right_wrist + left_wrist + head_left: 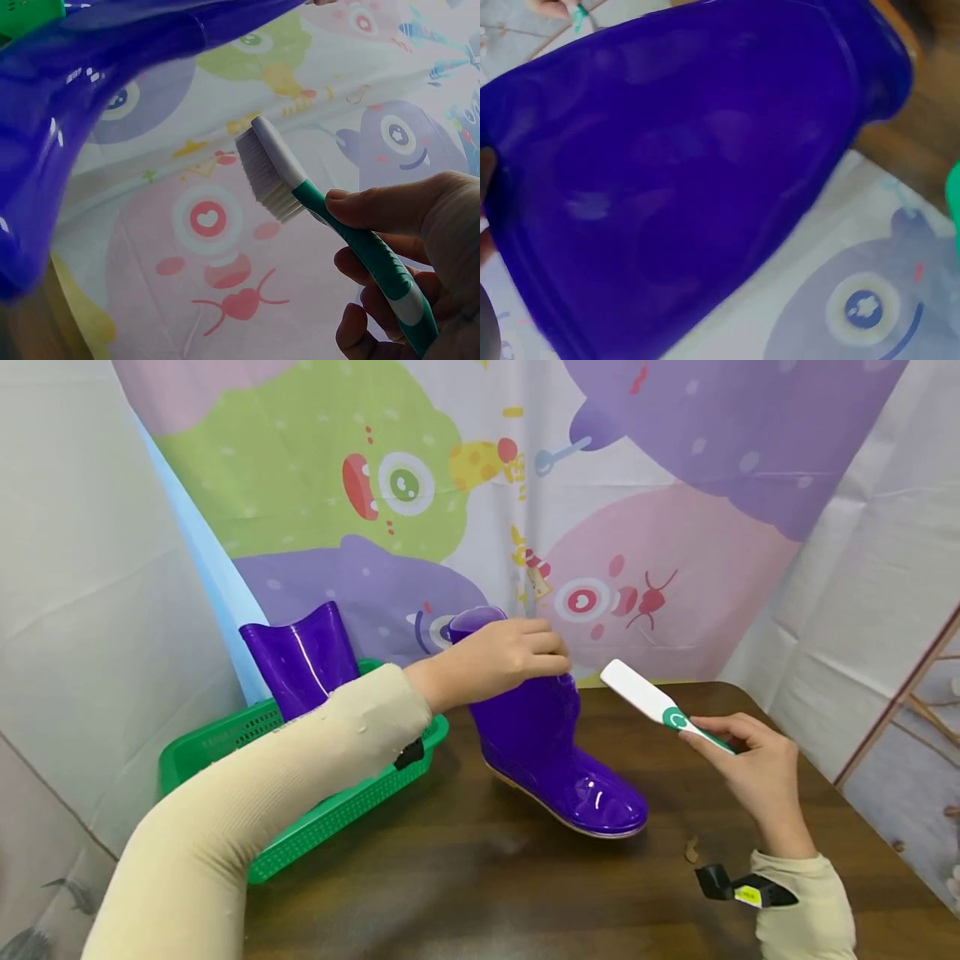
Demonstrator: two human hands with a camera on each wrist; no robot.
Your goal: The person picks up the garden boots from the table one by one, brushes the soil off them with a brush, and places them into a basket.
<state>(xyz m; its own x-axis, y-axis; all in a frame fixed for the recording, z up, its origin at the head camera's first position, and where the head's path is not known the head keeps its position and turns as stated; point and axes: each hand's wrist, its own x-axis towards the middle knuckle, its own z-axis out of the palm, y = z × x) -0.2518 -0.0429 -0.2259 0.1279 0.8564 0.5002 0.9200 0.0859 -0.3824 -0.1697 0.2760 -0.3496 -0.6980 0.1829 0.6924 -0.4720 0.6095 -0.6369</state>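
A shiny purple rain boot (540, 735) stands tilted over the wooden table, its toe toward the lower right. My left hand (501, 658) grips the top of its shaft with bent fingers; in the left wrist view the boot shaft (682, 165) fills most of the picture and hides most of that hand. To the right, my right hand (761, 768) holds a white and green scrubbing brush (645, 693) by its handle. The right wrist view shows the brush's pale bristles (266, 180) facing left, apart from the boot, with thumb and fingers around the green handle.
At the left, a green plastic basket (337, 818) holds a second purple boot (300, 660). A small brown scrap (692, 849) lies on the table (450, 893) near the right wrist. Behind the table hangs a cartoon-monster cloth (405, 552).
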